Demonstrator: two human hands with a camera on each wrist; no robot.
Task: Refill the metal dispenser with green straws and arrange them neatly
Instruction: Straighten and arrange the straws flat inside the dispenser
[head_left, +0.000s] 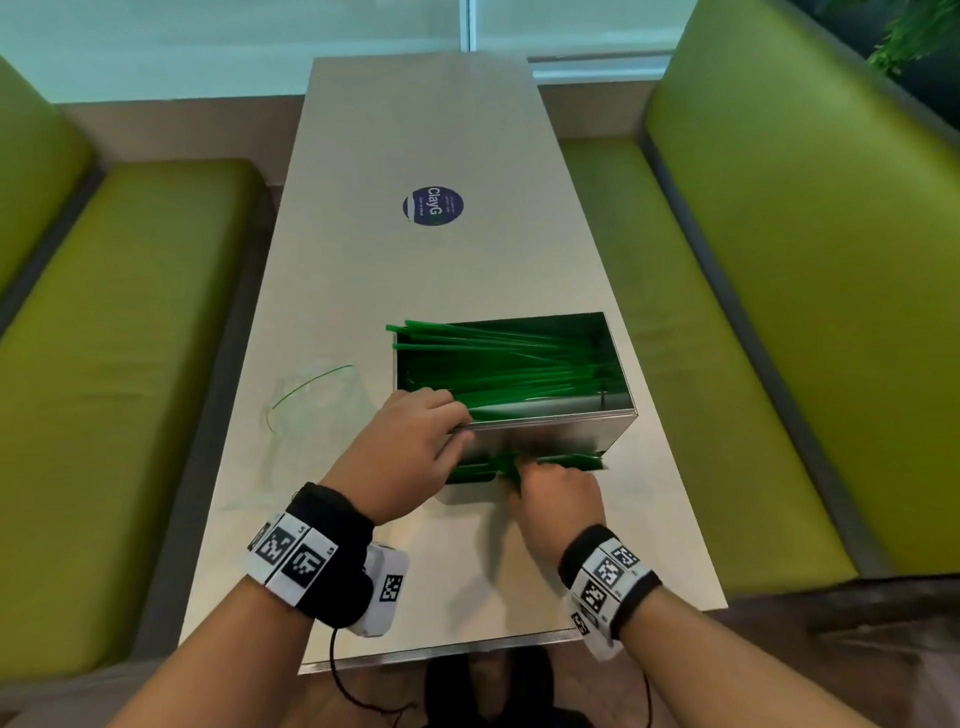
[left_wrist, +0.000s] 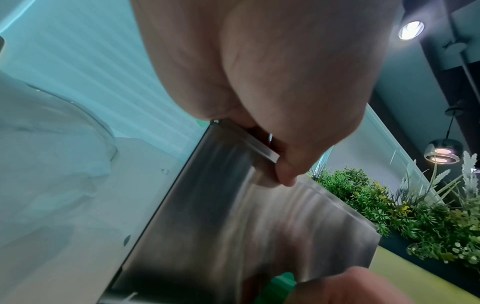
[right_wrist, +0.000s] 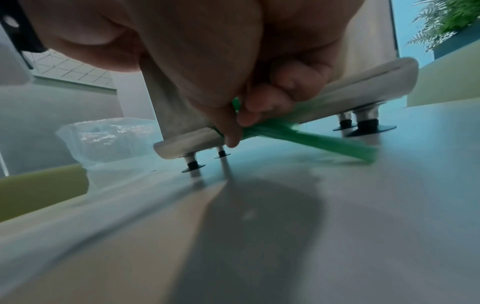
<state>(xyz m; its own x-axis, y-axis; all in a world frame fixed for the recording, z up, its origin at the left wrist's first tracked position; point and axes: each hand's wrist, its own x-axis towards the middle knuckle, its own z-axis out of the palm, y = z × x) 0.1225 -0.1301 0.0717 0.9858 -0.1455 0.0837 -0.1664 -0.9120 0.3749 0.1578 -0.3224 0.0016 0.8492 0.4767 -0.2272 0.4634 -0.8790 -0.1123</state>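
Note:
The metal dispenser (head_left: 550, 434) stands open-topped on the table (head_left: 415, 291), with green straws (head_left: 509, 364) lying slanted inside and some ends poking over its left wall. My left hand (head_left: 415, 447) grips the near-left top rim of the dispenser (left_wrist: 221, 205), fingers inside and thumb on the front wall. My right hand (head_left: 558, 493) pinches a bundle of green straws (right_wrist: 324, 139) at the dispenser's bottom front tray (right_wrist: 337, 88); the bundle's free end slants down to the tabletop. More straws (head_left: 571, 461) lie in that tray.
A clear plastic bag (head_left: 306, 410) lies crumpled left of the dispenser. A round blue sticker (head_left: 432, 206) sits on the table farther back. Green bench seats (head_left: 124, 374) flank the table on both sides. The dispenser stands on small suction feet (right_wrist: 363, 125).

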